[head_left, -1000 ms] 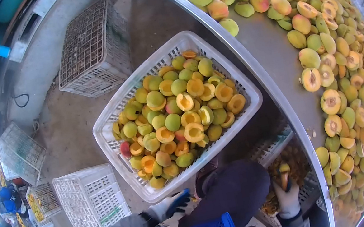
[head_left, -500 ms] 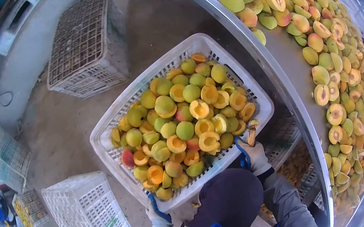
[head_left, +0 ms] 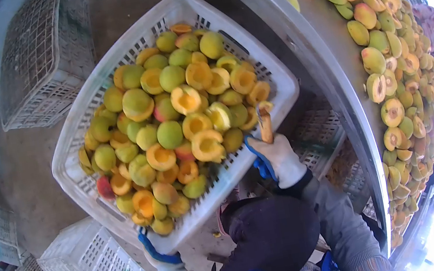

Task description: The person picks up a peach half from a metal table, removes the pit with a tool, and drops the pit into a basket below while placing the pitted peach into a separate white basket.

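Note:
A white plastic crate (head_left: 74,105) full of halved, pitted stone fruit (head_left: 170,135), yellow-green with some red blush, is held tilted in front of me. My left hand (head_left: 161,256), in a white and blue glove, is closed on its near left corner. My right hand (head_left: 280,160), gloved the same way, grips the near right side of the rim. A short wooden-handled tool (head_left: 266,126) sticks up between the thumb and the crate. Its working end is too small to make out. Some fingers of both hands are hidden by the crate.
To the right runs a metal-edged table (head_left: 334,78) heaped with halved fruit (head_left: 391,77), some with pits. A stacked crate (head_left: 30,63) stands upper left, and a white crate (head_left: 101,264) lower left. Another crate (head_left: 313,125) sits under the table. Blurred people are at far right.
The crate has risen closer to me and shifted left and up in view, carried by both hands. My view has also turned, so the table and floor crates appear moved.

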Demonstrator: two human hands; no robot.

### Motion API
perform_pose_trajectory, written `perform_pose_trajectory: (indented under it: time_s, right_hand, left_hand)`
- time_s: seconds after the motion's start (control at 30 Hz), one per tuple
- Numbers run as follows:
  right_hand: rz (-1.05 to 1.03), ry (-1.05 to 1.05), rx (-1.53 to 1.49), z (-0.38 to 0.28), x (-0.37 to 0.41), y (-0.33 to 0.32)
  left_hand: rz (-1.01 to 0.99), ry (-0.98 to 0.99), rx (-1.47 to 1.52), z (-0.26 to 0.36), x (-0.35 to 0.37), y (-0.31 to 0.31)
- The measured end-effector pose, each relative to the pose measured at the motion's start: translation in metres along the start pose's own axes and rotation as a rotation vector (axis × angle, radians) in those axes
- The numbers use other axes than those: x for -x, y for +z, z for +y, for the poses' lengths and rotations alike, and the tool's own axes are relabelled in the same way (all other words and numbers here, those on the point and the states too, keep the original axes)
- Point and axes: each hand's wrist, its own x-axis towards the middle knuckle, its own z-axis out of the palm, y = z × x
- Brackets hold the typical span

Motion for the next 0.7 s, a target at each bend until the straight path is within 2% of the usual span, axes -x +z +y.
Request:
perform_pose_trajectory:
  time_s: [0.1, 0.13, 0.2, 0.23, 0.27, 0.3, 0.33, 0.37, 0.4, 0.43, 0.47, 0.5, 0.53, 0.57, 0.6, 0.63, 0.67, 0.7]
  right_hand:
    - [-0.016, 0.028, 0.202, -0.001, -0.009, -0.005]
    - [-0.041, 0.018, 0.2, 0.0, -0.001, -0.013]
    - [-0.241, -0.079, 0.02, -0.004, 0.024, -0.043]
    - [-0.196, -0.124, 0.129, -0.005, 0.043, -0.059]
    - [-0.146, -0.163, 0.236, -0.001, 0.067, -0.079]
    - [-0.144, -0.325, 0.417, 0.01, 0.089, -0.1]
    - [0.058, -0.531, 0.566, 0.028, 0.107, -0.116]
    - [0.162, -0.374, 0.537, 0.046, 0.124, -0.144]
    - [0.305, -0.255, 0.517, 0.064, 0.143, -0.167]
    - [0.378, -0.209, 0.559, 0.076, 0.16, -0.185]
    - [0.481, -0.383, 0.667, 0.082, 0.172, -0.188]
    - [0.582, -0.412, 0.713, 0.108, 0.174, -0.202]
    - [0.528, -0.277, 0.984, 0.14, 0.166, -0.216]
    - [0.459, -0.126, 1.249, 0.162, 0.163, -0.229]
    - [0.467, -0.116, 1.248, 0.168, 0.166, -0.232]
    - [0.442, 0.076, 1.246, 0.171, 0.165, -0.231]
    - [0.396, 0.267, 1.251, 0.174, 0.164, -0.231]
    - [0.375, 0.286, 1.263, 0.176, 0.173, -0.23]
  left_hand:
    - [-0.004, -0.048, 0.243, 0.006, 0.0, 0.024]
    - [0.008, 0.014, 0.194, -0.007, -0.007, 0.009]
    - [0.056, -0.005, 0.261, 0.0, 0.012, 0.011]
    - [0.096, -0.039, 0.342, -0.002, 0.02, 0.015]
    - [0.172, -0.187, 0.228, -0.01, 0.031, 0.013]
    - [0.099, -0.368, 0.058, -0.041, 0.032, -0.011]
    - [0.028, -0.542, -0.113, -0.072, 0.038, -0.029]
    - [-0.089, -0.539, -0.282, -0.079, 0.045, 0.004]
    - [-0.269, -0.441, -0.478, -0.085, 0.046, 0.034]
    - [-0.602, -0.094, -0.832, -0.102, 0.027, 0.05]
    - [-0.712, 0.018, -1.146, -0.102, 0.014, 0.088]
    - [-0.741, 0.221, -1.29, -0.105, 0.007, 0.12]
    - [-0.77, 0.434, -1.428, -0.108, -0.002, 0.147]
    - [-0.791, 0.449, -1.552, -0.119, -0.011, 0.17]
    - [-0.817, 0.468, -1.674, -0.134, -0.023, 0.191]
    - [-0.824, 0.464, -1.673, -0.146, -0.038, 0.213]
    - [-0.919, 0.446, -1.849, -0.159, -0.049, 0.226]
    - [-1.031, 0.414, -2.025, -0.167, -0.047, 0.228]
